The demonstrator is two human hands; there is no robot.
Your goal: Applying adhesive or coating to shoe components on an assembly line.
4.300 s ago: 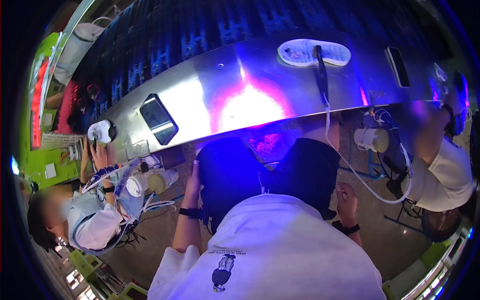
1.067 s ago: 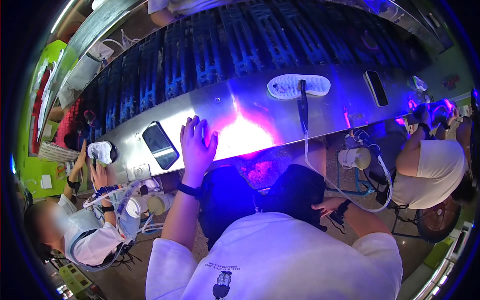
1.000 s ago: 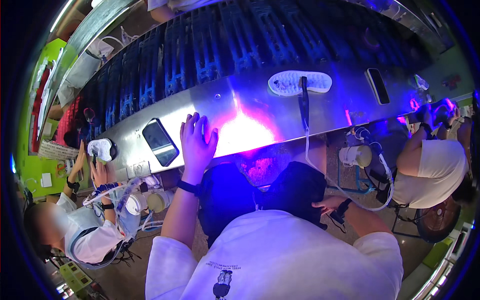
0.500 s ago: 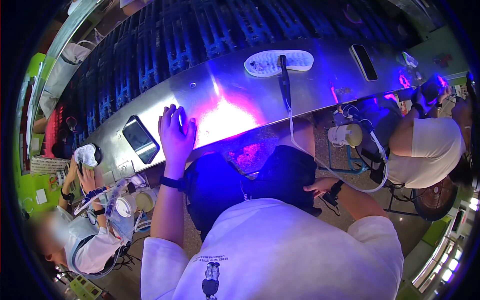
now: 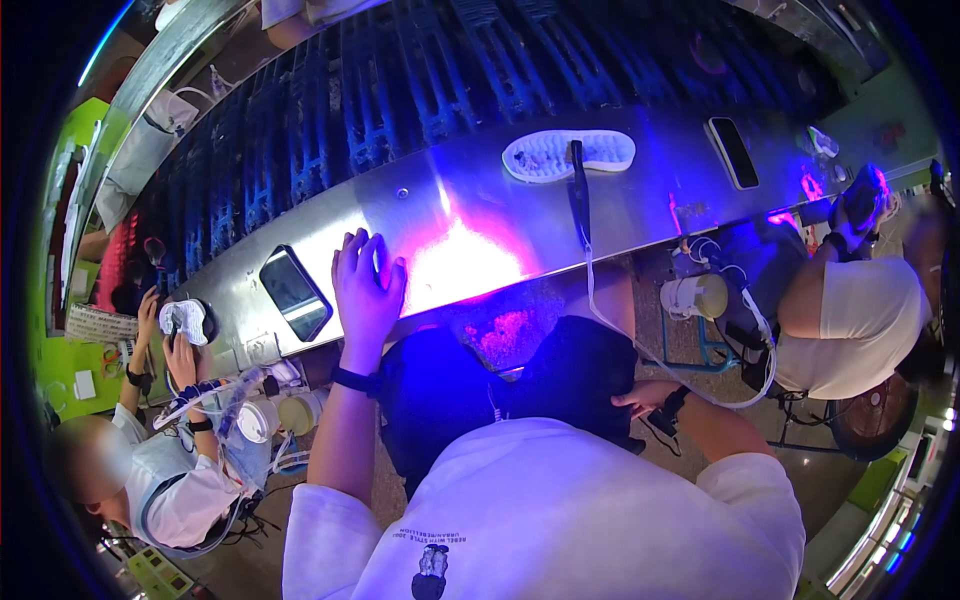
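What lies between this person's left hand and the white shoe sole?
The head view shows a pink-edged patch of light on the metal table between the left hand and shoe sole.

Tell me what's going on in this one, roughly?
A person sits at a metal ledge, left hand resting there, fingers loosely spread, between a phone and a bright patch of light. The right hand is low beside the right thigh. Neither hand is on the white shoe sole farther along the ledge; a dark-handled tool lies with its tip over it. On the left, a co-worker's hands are at another white sole.
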